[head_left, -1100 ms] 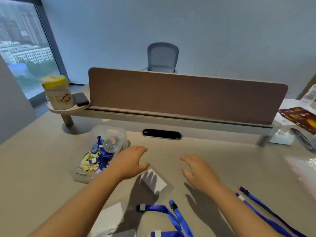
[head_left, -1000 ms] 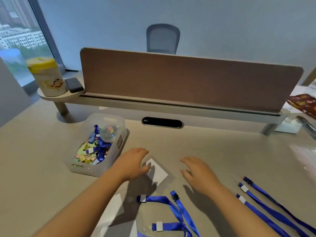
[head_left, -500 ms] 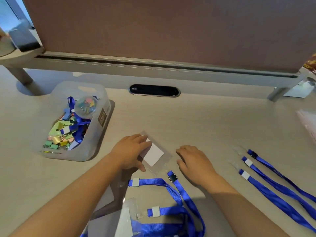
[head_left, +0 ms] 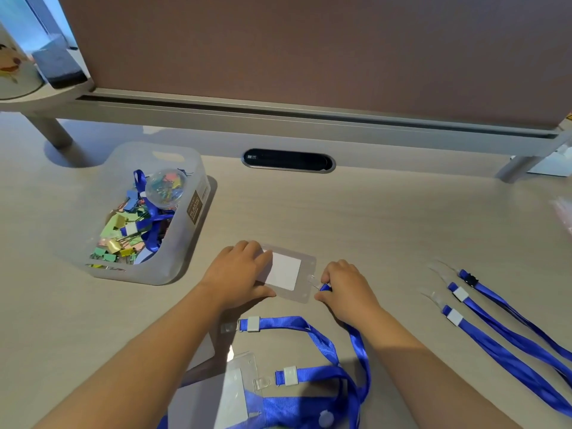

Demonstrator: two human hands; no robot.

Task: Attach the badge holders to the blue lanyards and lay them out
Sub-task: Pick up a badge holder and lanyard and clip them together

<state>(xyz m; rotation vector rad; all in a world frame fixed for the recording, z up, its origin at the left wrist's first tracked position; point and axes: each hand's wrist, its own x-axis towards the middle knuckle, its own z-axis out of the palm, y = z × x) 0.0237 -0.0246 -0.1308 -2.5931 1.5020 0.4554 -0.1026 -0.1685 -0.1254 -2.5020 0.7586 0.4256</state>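
Note:
A clear badge holder (head_left: 286, 271) with a white card inside lies flat on the desk. My left hand (head_left: 237, 274) grips its left edge, thumb below and fingers on top. My right hand (head_left: 345, 289) pinches the clip end of a blue lanyard (head_left: 359, 345) right at the holder's right edge. That lanyard runs back under my right forearm. Another blue lanyard end with a white clasp (head_left: 272, 324) lies just below the holder. A second badge holder (head_left: 238, 391) lies at the bottom, beside a lanyard clasp (head_left: 289, 375).
A clear plastic bin (head_left: 182, 243) of coloured binder clips and blue lanyards stands at the left. Three loose blue lanyards (head_left: 495, 339) lie side by side at the right. A brown divider panel (head_left: 309, 51) on a raised shelf (head_left: 278, 119) closes off the far side.
My view tipped down and closer to the desk. My left hand took hold of the badge holder and turned it. My right hand picked up the lanyard end and brought it to the holder.

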